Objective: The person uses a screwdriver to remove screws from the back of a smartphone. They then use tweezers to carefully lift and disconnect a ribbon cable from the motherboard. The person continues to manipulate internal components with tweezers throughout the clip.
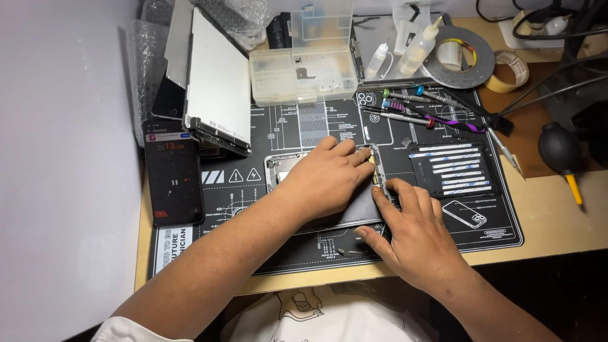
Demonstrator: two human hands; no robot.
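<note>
Your left hand lies flat across an opened phone in the middle of a black repair mat, fingers spread and pressing down rather than closed on anything. Your right hand comes in from the phone's right edge, forefinger stretched along the frame and thumb tucked under the lower corner, a loose pinch on the edge; whether it holds a small part or tool there cannot be told. A row of screwdrivers lies at the top of the mat, near two small dropper bottles and a clear parts box. A second phone with a timer on its screen rests at the mat's left side, below a tilted tablet. A small loose part sits on the mat just beside your right thumb. The risks, as they appear: too much weight from the flat palm could stress the open casing, a slip at the edge could nick a cable, and a sweep of the wrist could knock that loose part off the worktop.
</note>
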